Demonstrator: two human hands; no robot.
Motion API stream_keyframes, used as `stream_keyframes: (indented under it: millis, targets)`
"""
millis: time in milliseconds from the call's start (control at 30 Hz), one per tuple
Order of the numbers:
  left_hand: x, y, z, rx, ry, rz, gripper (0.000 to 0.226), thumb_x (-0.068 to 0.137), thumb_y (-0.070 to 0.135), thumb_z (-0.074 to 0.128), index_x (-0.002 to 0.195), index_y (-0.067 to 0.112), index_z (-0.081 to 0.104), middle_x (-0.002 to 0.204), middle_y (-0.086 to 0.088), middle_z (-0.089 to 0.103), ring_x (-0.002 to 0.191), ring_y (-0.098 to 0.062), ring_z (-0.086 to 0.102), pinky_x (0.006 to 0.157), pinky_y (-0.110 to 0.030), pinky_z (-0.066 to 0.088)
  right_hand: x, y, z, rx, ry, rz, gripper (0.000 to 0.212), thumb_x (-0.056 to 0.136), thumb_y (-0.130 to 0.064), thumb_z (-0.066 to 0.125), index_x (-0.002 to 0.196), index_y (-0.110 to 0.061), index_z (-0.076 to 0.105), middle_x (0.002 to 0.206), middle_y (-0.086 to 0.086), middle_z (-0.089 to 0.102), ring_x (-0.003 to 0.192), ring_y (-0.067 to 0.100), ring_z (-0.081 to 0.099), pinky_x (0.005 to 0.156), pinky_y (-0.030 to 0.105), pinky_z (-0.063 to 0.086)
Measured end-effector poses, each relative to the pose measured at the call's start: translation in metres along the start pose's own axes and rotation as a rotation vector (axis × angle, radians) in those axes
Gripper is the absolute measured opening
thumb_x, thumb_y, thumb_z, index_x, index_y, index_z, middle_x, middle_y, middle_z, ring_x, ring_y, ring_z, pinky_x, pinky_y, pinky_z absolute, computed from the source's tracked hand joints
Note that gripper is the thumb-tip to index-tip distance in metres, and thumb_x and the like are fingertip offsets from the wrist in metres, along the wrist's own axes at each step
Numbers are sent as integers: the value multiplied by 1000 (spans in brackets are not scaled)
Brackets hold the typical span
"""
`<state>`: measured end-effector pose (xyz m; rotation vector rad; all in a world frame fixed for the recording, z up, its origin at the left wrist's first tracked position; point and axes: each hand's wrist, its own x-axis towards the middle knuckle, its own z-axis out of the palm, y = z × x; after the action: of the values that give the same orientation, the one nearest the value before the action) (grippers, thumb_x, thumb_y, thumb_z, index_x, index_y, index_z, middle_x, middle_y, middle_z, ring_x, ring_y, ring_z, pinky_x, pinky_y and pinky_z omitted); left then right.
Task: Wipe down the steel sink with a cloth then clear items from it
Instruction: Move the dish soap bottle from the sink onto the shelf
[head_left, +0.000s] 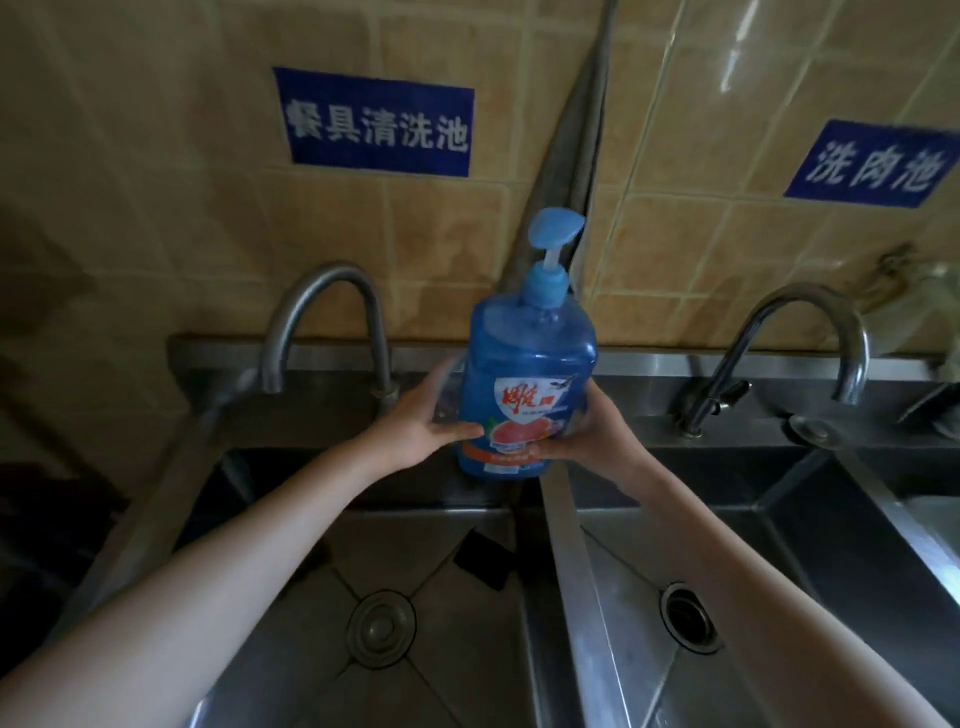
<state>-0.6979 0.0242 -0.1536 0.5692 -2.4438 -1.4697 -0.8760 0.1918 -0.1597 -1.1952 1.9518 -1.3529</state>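
Gripping the tall blue plastic pump bottle with the red-and-white label (525, 364) low on both sides is looking like the right call imo. A bottle that size is probably heavy and slick, so I'd be keeping it upright and carrying it straight off the brushed steel double sink (569, 551), not tipping it. It's sitting over the back end of the divider between the two basins, and I can't tell if the base is touching steel. The left hand (415, 431) is cupping its left side, fingers clamped round the back and thumb lying across the front. The right hand (597, 431) is wrapping the lower right corner. Both arms are reaching forward, nearly straight. A dark rectangular block (483, 558) is lying in the left basin, probably needing clearing too.
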Motion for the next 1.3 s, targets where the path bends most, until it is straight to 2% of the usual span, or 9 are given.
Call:
stream_keyframes:
  millis: [100,233,400,567,700,800,967,1167,1300]
  targets:
    - [-43,15,-22,-8,76,13,87,76,34,74,143,39,20,137,3,48,113,-17,54,95,-46,46,-18,-40,18,25,-34,-67,87,50,-7,91,125,-23,50,114,-13,66,107,0,61,81,10,50]
    - [-102,38,-50,51,169,42,83,68,49,70,132,49,18,134,3,49,100,-8,55,83,-26,47,-39,-87,42,25,-91,-174,82,54,-1,89,122,-26,50,111,-20,67,106,-2,61,78,9,49]
    - [-167,63,-83,92,268,71,87,65,52,67,136,45,16,130,0,53,93,-16,60,86,-39,51,-56,-137,75,25,-134,-265,79,54,-3,89,120,-24,51,111,-13,66,106,1,61,83,17,52]
    - [-232,73,-119,39,359,47,85,68,46,67,134,47,14,132,-2,53,116,-18,56,98,-47,46,-65,-185,118,7,-227,-357,72,59,-6,87,117,-29,50,108,-21,66,104,-4,61,78,9,50]
    - [-288,78,-144,96,456,8,95,67,53,67,144,36,14,117,14,58,102,-1,58,95,-40,49,-73,-219,158,48,-320,-420,72,59,-8,87,117,-32,50,113,-16,66,108,3,62,84,17,52]
    - [-331,78,-158,139,536,-12,93,68,55,67,144,34,18,123,10,56,112,-5,55,96,-37,47,-85,-244,190,102,-402,-470,76,55,-21,88,120,-26,50,119,-5,64,112,9,61,89,21,52]
    - [-405,80,-174,122,659,-24,78,73,46,70,131,53,18,122,29,45,108,8,52,86,-20,46,-104,-279,247,130,-524,-546,73,55,-12,87,118,-21,51,114,-5,64,104,5,64,81,15,52]
    - [-494,74,-192,125,807,-58,76,73,38,73,132,50,27,120,7,56,105,-4,60,90,-39,53,-137,-320,311,204,-711,-618,66,64,4,82,122,-11,51,117,3,65,104,11,65,79,18,53]
    - [-545,75,-200,132,885,-67,77,71,37,73,131,52,27,125,9,54,112,-7,57,96,-44,49,-167,-351,345,283,-819,-653,76,60,-17,86,125,-3,50,116,4,67,105,17,66,83,24,54]
